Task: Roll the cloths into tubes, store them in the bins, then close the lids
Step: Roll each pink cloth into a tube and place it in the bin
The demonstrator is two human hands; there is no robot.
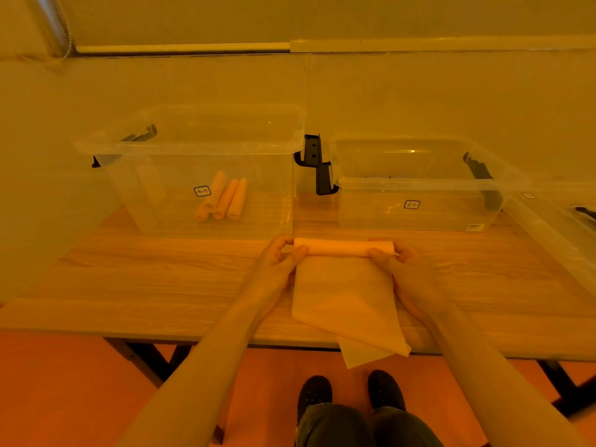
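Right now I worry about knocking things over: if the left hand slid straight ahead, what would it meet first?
Probably the front wall of the left bin, just beyond the left hand gripping the rolled cloth; depth is unclear.

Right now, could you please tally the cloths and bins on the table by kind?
Rolled cloths in the left bin: 3
Cloth being rolled by the left hand and right hand: 1
Clear bins: 2, counting the right bin
Total: 6
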